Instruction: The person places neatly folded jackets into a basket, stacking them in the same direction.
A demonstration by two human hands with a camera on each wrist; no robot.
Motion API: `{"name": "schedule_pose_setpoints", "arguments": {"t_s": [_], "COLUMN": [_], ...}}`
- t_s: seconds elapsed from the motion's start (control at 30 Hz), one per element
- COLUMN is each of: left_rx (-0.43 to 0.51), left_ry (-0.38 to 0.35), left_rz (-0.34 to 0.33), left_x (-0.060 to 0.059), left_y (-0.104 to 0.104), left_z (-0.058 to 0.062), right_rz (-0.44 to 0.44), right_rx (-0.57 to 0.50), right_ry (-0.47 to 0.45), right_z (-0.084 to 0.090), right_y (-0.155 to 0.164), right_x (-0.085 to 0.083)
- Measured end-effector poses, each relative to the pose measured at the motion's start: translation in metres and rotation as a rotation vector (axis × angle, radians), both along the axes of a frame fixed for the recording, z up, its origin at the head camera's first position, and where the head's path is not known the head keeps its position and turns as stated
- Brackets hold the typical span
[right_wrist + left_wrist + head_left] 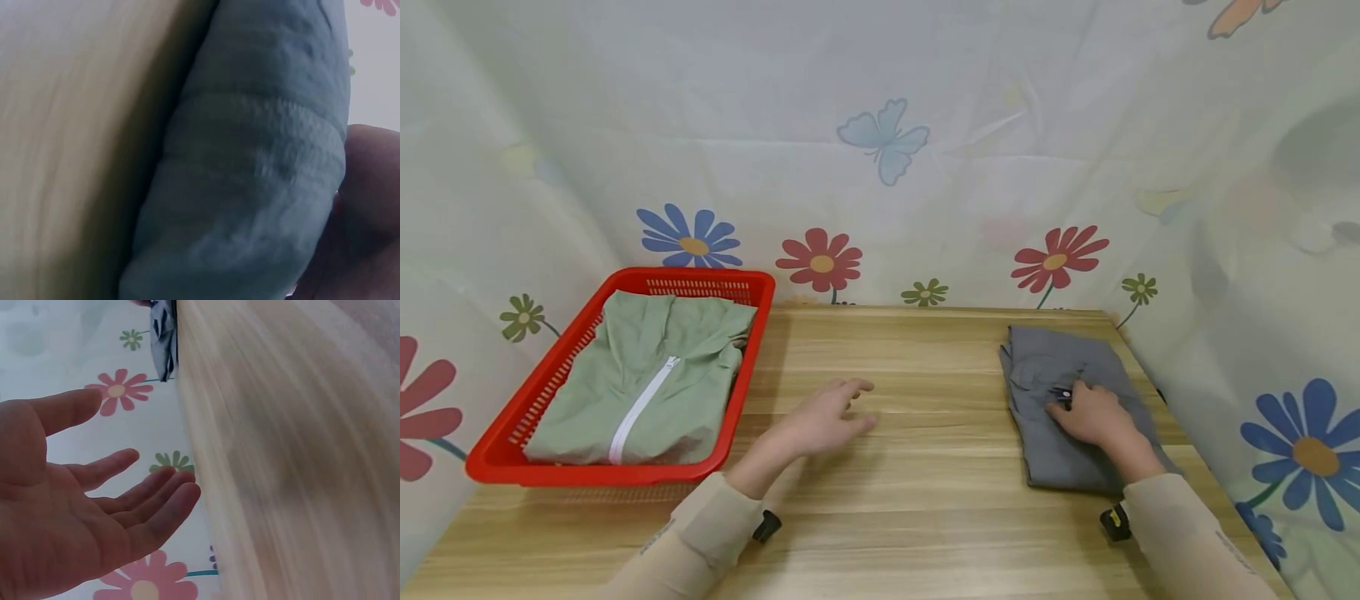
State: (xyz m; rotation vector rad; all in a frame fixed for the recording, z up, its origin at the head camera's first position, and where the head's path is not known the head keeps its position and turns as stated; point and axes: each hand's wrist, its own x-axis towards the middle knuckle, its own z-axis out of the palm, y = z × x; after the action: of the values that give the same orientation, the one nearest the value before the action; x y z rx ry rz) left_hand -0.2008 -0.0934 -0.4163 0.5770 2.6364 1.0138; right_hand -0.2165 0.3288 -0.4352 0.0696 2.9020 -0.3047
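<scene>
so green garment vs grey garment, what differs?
The green garment lies in the red basket; the grey garment lies straight on the wooden table. The green one shows a white zip and no hand touches it; the right hand rests on the grey one. The green looks larger. Both are folded flat.

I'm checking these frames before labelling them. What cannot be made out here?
- Head view: whether the right hand grips or only rests on the folded grey garment; its fingertips and the small dark item under them are too small.
- Right wrist view: the grey garment fills the blurred frame; the fingers are cut off.
- Left wrist view: the wooden table is motion-blurred; the open left hand holds nothing.
</scene>
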Motion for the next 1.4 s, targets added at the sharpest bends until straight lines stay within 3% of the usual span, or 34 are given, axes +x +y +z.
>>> {"name": "schedule_pose_setpoints", "arguments": {"t_s": [0.2,0.57,0.83,1.4], "left_rx": [0.149,0.274,0.4,0.63], "left_ry": [-0.073,-0.185,-0.287,-0.439], "left_rz": [0.026,0.108,0.202,0.278], "left_x": [-0.003,-0.011,-0.012,-0.019], "left_y": [0.0,0.002,0.006,0.011], "left_z": [-0.005,-0.014,-0.022,-0.033], "right_rz": [0.033,0.089,0.133,0.258], "right_rx": [0.009,-0.025,-0.042,-0.144], "right_ry": [0.005,0.042,0.046,0.147], "right_z": [-0.003,-0.001,0.003,-0.004], "right_y": [-0.019,-0.055,-0.078,-0.125], "right_x": [-0.004,-0.011,-0.016,-0.021]}}
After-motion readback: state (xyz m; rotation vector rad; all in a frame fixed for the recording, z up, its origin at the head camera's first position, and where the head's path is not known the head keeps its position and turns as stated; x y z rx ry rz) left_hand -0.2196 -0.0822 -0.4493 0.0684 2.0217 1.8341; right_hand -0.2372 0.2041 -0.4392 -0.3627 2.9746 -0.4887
